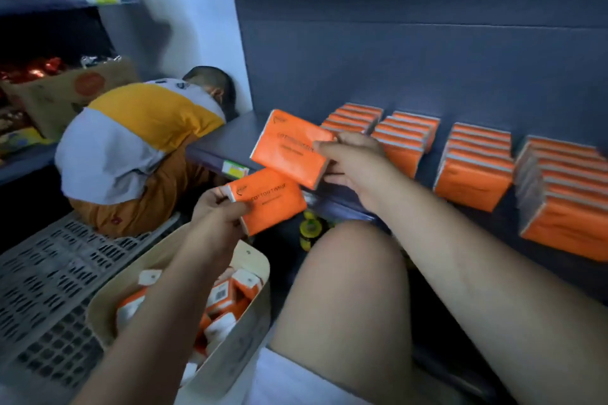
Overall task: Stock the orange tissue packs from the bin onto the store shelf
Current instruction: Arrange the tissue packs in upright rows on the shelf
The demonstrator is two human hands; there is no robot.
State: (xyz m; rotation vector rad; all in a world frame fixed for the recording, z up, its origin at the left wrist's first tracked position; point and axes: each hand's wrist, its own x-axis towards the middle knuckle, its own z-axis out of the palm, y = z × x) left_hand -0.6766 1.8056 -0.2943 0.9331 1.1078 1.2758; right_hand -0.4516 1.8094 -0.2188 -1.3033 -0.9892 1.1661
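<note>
Over the shelf [230, 141], my right hand [352, 161] pinched one tissue pack [289, 148]; my left hand [217, 207] gripped another [266, 200] above the bin [250, 325]. Best to stand it upright, flush beside the rows [404, 138].

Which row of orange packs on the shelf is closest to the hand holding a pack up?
The second row from the left. The right hand with its pack is right in front of it; the other rows sit farther off.

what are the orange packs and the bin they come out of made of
Orange packs: thin plastic film, going by the soft sheen and wrinkles, with white tissue showing at the ends. Bin: probably matte beige plastic, with smooth thin walls and rounded corners; cardboard cannot be ruled out.
</note>
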